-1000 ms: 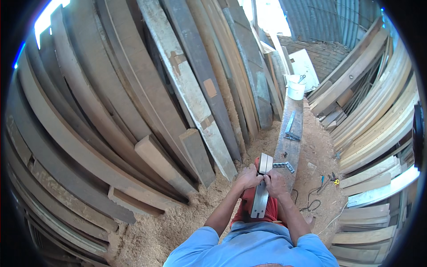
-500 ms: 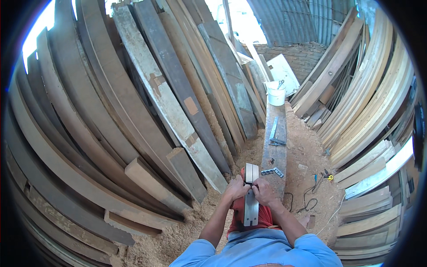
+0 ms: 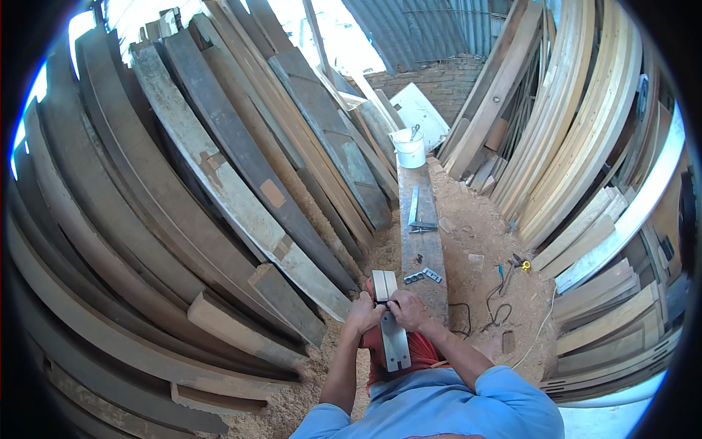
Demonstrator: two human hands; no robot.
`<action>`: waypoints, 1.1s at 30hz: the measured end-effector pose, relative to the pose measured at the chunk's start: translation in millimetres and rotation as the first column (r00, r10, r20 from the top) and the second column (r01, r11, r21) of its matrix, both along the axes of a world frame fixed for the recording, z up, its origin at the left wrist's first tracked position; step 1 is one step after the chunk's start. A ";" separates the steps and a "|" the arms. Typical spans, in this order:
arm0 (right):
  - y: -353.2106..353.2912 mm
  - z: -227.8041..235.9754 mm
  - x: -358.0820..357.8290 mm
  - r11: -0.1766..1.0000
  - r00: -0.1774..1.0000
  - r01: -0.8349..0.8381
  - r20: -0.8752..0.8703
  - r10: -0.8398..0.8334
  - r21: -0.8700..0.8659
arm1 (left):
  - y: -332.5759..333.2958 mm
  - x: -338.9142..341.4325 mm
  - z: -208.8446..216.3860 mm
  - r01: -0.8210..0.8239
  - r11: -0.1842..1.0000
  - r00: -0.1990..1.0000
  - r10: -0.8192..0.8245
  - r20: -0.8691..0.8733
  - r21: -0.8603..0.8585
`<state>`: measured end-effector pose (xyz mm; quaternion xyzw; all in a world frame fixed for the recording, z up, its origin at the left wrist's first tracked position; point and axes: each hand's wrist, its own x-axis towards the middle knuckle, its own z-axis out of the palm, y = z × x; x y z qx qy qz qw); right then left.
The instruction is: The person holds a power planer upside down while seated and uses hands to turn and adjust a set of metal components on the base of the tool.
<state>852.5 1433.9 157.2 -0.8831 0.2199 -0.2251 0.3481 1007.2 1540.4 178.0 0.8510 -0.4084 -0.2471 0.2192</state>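
Note:
An electric planer (image 3: 395,344) with a red body lies upside down on my lap, its metal sole plates facing up. My left hand (image 3: 365,313) is closed at the planer's left side, fingers at the dark gap between the two plates. From the right, my right hand (image 3: 410,310) is bent over the same gap, its fingertips close to the left ones. The fingers hide whatever small part lies in the gap. Just beyond the hands, two grey metal pieces with holes (image 3: 431,275) rest on a long plank bench (image 3: 434,304).
Farther along the bench are a metal square (image 3: 414,212) and a white bucket (image 3: 409,152) with a tool in it. Boards (image 3: 219,190) lean on the left, lighter planks (image 3: 563,139) on the right. Pliers with yellow (image 3: 525,265) and a dark cord (image 3: 496,316) lie on the sawdust-covered floor.
The view has turned slightly, so the scene sits farther left in the picture. Both hands stay at the planer's middle gap, with only a slight shift of the fingers.

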 end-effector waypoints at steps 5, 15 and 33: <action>4.0 3.3 -2.9 1.000 0.999 0.015 0.048 -0.015 0.006 | -0.2 -2.7 6.3 -0.031 0.999 0.998 0.029 -0.058 -0.039; -48.3 -61.2 -39.2 0.538 0.937 -0.081 0.249 -0.247 0.839 | -5.6 2.6 -4.4 -0.002 0.985 0.999 -0.004 -0.033 -0.174; -19.0 14.5 -34.5 0.919 0.992 0.005 0.111 -0.053 0.393 | 0.2 3.6 2.0 -0.042 0.994 0.988 0.025 -0.152 -0.105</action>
